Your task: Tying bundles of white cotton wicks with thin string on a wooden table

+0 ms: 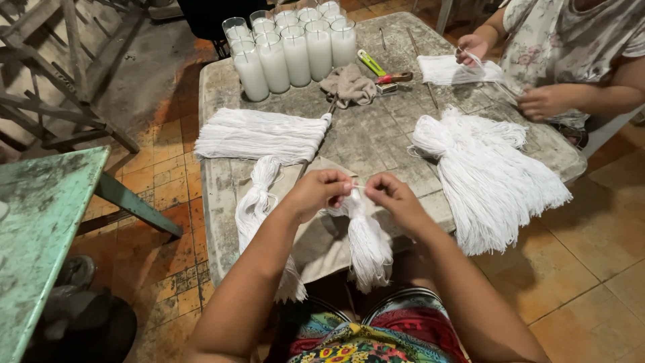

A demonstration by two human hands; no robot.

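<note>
Both hands are up over the near edge of the worn grey stone-look table (376, 144): the left hand (321, 191) and right hand (393, 196) each have their fingers pinched shut on the top of a bundle of white cotton string (366, 242), which hangs off the edge toward the lap. My guess is the tail could slip out of that pinch and the wrap would loosen. A longer white string hank (255, 208) lies just beside it, so strands could snag together too.
</note>
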